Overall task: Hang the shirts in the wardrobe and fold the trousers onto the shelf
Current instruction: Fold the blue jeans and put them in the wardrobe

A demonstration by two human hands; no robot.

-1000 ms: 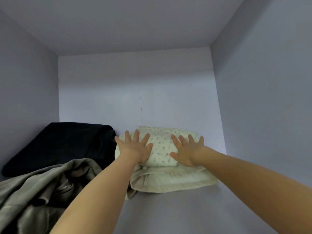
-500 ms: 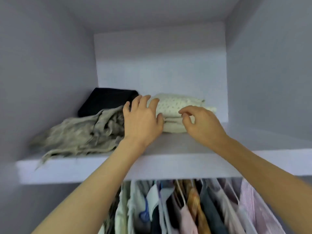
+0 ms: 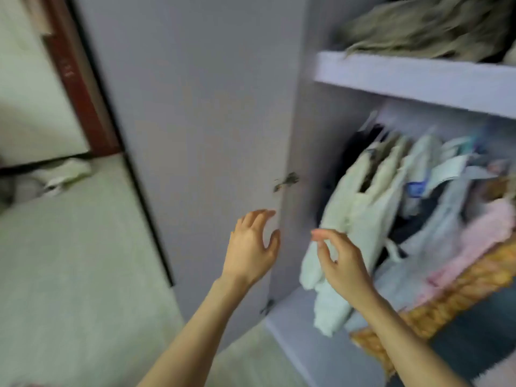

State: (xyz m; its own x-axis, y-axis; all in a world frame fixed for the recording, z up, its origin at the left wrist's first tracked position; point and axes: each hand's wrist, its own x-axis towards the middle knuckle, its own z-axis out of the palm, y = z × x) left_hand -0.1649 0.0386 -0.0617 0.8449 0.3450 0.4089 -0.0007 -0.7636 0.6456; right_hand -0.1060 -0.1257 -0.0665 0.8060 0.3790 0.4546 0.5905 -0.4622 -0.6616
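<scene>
I am holding my left hand (image 3: 252,247) up in front of the tall pale grey wardrobe door (image 3: 195,135). Its fingers are spread wide and a little bent, and it is holding nothing. I cannot tell if the fingertips are touching the door.

My right hand (image 3: 342,263) is just to the right of it, in front of the open wardrobe. Its thumb and first finger are curling toward each other with a small gap between them, and nothing is sitting in that gap. The two hands are near each other but apart.

The hanging shirts (image 3: 418,208) are filling the space under the pale grey shelf (image 3: 413,79), and they are all looking blurry. The nearest one is a pale cream-green shirt (image 3: 360,219), hanging just behind my right hand. Further right are white, blue and soft pink ones, and an orange patterned one (image 3: 446,291) is lying lowest.

Up on the shelf, at the top right, a crumpled grey-brown cloth (image 3: 424,23) is lying. I cannot tell if it is trousers.

A small dark metal latch (image 3: 286,181) is sitting on the door's right edge. Far on the left, a dark red-brown wooden frame (image 3: 81,79) is standing by the pale floor (image 3: 69,261).
</scene>
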